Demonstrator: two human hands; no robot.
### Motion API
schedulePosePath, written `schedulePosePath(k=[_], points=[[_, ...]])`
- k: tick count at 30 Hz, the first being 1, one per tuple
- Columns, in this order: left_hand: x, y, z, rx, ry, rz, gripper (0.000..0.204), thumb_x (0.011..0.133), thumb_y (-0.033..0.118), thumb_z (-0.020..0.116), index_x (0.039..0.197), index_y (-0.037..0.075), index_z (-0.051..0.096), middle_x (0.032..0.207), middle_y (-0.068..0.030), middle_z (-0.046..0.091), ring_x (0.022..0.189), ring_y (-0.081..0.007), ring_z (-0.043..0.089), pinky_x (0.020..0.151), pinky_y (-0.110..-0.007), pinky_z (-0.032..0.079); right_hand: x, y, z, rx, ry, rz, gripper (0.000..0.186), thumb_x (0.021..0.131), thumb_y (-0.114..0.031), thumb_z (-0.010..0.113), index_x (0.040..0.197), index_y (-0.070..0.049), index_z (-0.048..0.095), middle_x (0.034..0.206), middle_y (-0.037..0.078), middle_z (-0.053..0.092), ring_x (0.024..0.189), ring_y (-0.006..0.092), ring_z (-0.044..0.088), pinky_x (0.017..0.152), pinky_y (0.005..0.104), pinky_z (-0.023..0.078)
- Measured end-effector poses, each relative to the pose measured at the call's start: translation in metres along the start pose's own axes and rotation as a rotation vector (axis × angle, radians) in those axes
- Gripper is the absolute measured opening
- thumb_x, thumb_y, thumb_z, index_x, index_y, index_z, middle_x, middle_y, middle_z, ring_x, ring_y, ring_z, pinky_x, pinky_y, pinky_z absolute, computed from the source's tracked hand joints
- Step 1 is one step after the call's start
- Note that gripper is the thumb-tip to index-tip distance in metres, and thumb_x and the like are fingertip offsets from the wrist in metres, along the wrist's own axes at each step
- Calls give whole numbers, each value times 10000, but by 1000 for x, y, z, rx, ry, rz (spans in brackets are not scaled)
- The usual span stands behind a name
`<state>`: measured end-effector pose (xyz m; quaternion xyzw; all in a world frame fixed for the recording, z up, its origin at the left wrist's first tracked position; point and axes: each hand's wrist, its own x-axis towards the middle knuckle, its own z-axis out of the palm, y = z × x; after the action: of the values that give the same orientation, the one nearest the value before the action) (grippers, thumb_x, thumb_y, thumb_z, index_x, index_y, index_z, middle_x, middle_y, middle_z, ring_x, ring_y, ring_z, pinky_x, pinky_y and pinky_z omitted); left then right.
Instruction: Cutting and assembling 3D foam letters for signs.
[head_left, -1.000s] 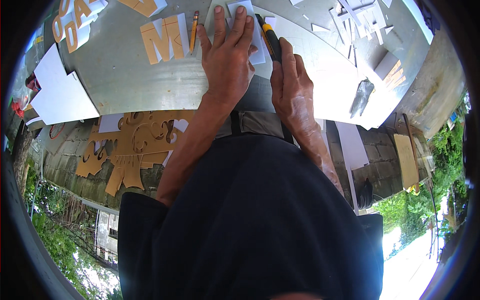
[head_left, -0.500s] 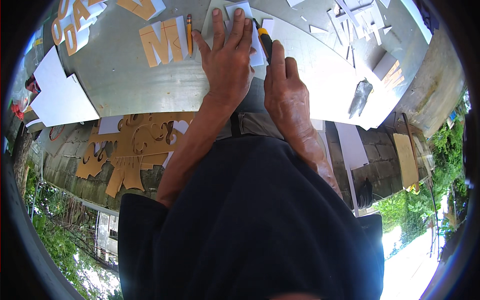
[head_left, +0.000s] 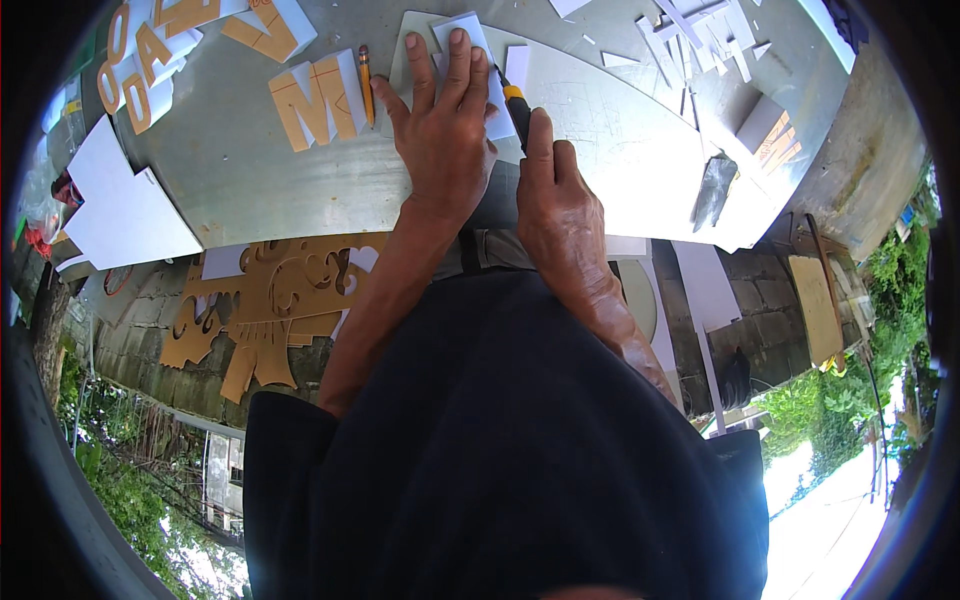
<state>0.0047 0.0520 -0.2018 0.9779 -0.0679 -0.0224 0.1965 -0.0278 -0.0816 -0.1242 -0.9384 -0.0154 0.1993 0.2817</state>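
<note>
My left hand (head_left: 442,150) lies with its fingers spread and stretched out, pressing on a white foam-like piece (head_left: 498,126) on the table. My right hand (head_left: 563,215) is wrapped round a yellow-and-black utility knife (head_left: 516,105). The knife's blade end rests against the right edge of the white piece, close to my left fingertips. Left of my left thumb lies a pencil (head_left: 366,88). Beside it is a thick cut-out letter (head_left: 318,105) with a brown face and white sides. A small white strip (head_left: 517,66) lies just right of the blade.
The metal-looking table (head_left: 270,185) holds more brown-faced letters (head_left: 150,65) at far left and white offcuts (head_left: 700,35) at far right. A white sheet (head_left: 125,200) overhangs the left edge. A dark wrapped object (head_left: 714,192) lies right. Below are brown cut-out sheets (head_left: 270,290).
The whole view has shifted slightly. The knife in my right hand has slid a little toward me along the white piece's edge. My left hand stays pressed on the piece.
</note>
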Motion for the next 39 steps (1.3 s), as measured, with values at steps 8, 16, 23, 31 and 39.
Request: schedulePosePath(k=[8, 16, 23, 31, 39], points=[[0, 3, -7, 62, -32, -33, 583, 788, 140, 824, 1346, 110, 657, 1548, -15, 495, 1501, -370, 325, 1110, -728, 251, 1, 1, -14, 54, -59, 22, 638, 900, 37, 591, 1479, 80, 327, 977, 219, 571, 761, 383, 686, 604, 462, 581], [3, 2, -6, 53, -16, -28, 589, 787, 129, 823, 1349, 111, 647, 1548, 0, 493, 1488, -368, 348, 1085, -724, 301, 12, 12, -5, 207, 113, -65, 613, 934, -11, 596, 1504, -15, 369, 919, 198, 571, 658, 384, 654, 558, 480, 553], [1, 3, -6, 60, -9, -26, 595, 784, 132, 825, 1351, 115, 647, 1540, -6, 503, 1485, -374, 352, 1077, -725, 305, 18, 15, -2, 171, 71, -85, 640, 926, -4, 595, 1519, -34, 357, 907, 192, 568, 647, 386, 659, 554, 485, 558], [3, 2, -6, 55, 8, -23, 564, 795, 147, 813, 1336, 114, 660, 1527, -10, 519, 1483, -371, 359, 1074, -724, 303, 16, 10, 2, 123, 50, -87, 680, 909, 7, 600, 1528, 7, 319, 957, 198, 562, 649, 389, 661, 552, 484, 563], [1, -1, 0, 15, 27, -13, 585, 784, 158, 816, 1342, 94, 650, 1537, -31, 505, 1488, -386, 342, 1089, -755, 231, 9, 4, 10, 65, 36, -65, 759, 869, 41, 610, 1552, 20, 278, 983, 198, 546, 686, 381, 666, 568, 468, 566]])
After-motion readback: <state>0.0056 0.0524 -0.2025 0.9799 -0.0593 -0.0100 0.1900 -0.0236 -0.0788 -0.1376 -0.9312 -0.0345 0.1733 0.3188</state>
